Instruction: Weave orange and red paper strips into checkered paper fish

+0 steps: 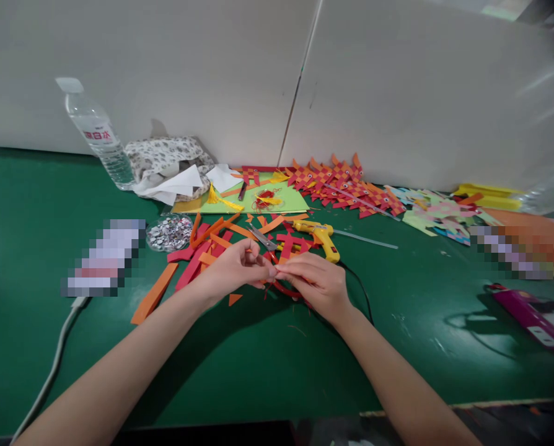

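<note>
My left hand (235, 266) and my right hand (322, 284) meet fingertip to fingertip low over the table, both in a pinch. What lies between the fingertips is too small to make out. Scissors (262, 236) with open blades lie just beyond the fingers, their red handles partly hidden by my hands. A yellow glue gun (321, 235) rests behind my right hand, a clear glue stick (367, 239) at its back. Red and orange paper strips (205, 244) are scattered around my left hand. A bag of googly eyes (169, 233) sits farther left.
Woven red and orange paper fish (342, 183) are piled against the wall. A green sheet (284, 197) bears yellow tassels (221, 198). A water bottle (98, 133) and a patterned cloth bag (165, 153) stand back left. A purple power strip (532, 316) lies at right.
</note>
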Action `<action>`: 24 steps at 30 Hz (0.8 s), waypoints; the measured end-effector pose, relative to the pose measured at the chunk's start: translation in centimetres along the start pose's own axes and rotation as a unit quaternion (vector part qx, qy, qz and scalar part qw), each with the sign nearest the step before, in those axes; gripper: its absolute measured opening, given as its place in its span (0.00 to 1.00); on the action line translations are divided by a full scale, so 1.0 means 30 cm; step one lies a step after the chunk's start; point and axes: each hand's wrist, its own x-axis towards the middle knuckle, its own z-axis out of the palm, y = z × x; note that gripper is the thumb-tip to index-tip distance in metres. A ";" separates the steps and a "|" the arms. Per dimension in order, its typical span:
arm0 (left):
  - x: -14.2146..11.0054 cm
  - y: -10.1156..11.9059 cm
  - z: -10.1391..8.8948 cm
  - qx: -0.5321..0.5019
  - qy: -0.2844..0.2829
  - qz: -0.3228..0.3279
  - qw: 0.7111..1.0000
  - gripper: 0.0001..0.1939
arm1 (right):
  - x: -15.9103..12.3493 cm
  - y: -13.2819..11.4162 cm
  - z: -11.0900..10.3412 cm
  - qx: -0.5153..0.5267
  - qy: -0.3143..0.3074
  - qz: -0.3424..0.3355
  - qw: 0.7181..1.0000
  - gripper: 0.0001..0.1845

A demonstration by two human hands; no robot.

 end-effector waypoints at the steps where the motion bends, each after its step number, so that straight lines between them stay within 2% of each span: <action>1: 0.000 0.000 0.000 -0.001 0.000 -0.001 1.000 0.19 | -0.001 0.001 0.001 -0.001 0.000 -0.002 1.000 0.08; 24: 0.013 -0.016 0.009 -0.068 -0.002 0.036 0.997 0.19 | 0.007 -0.004 0.002 -0.007 0.012 -0.006 1.000 0.06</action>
